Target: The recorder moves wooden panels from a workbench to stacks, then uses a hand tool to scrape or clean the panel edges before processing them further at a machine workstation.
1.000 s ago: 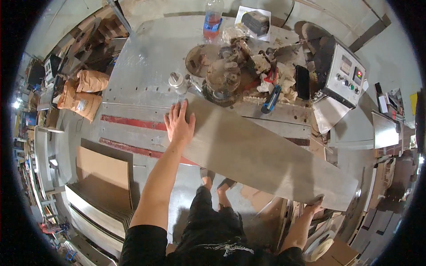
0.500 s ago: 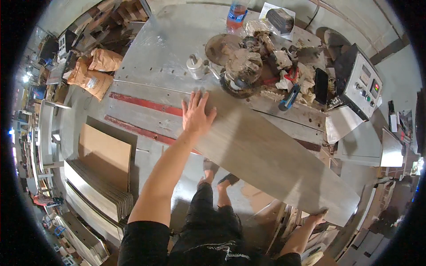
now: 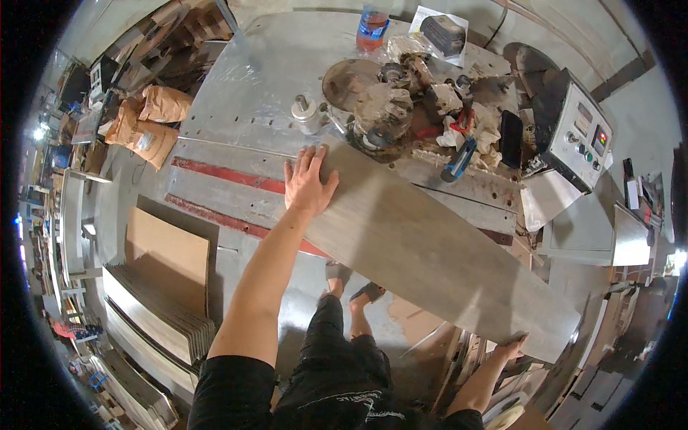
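A long grey-brown wood-look plank (image 3: pixel 430 247) lies slantwise over the front of the metal worktable (image 3: pixel 236 93), its right end reaching out past the table. On its left end rests my left hand (image 3: pixel 308 185), fingers stretched out flat on the surface. Far to the right, my right hand (image 3: pixel 511 349) grips the plank's near edge close to that end, thumb on top and the other fingers hidden beneath. Just beyond my left hand stands a silver metal cylinder (image 3: pixel 306 115). A dusty machine part wrapped in plastic (image 3: pixel 383 115) sits beyond the plank's far edge.
Red strips (image 3: pixel 229 175) run along the table. Behind the plank are a blue-handled cutter (image 3: pixel 459 159), a black phone (image 3: pixel 511 140), a bottle (image 3: pixel 373 29) and a control box (image 3: pixel 580 132). Stacked planks (image 3: pixel 154 308) and brown paper sacks (image 3: pixel 147 129) stand at left.
The view has shifted slightly. Against the table, the plank's left end and my left hand sit a little farther away from me. Both hands keep their places on the plank.
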A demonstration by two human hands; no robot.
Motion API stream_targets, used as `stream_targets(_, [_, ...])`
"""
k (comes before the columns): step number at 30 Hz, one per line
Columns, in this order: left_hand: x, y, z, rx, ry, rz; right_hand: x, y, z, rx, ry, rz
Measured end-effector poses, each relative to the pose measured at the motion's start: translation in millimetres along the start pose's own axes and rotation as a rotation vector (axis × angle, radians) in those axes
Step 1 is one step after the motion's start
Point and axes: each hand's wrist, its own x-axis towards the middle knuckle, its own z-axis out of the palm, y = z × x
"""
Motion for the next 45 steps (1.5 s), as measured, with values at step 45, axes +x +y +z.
stream_targets(45, [-1, -9, 4, -0.004, 0.049, -0.029, 40, -10, 32, -0.005, -0.129, -0.077])
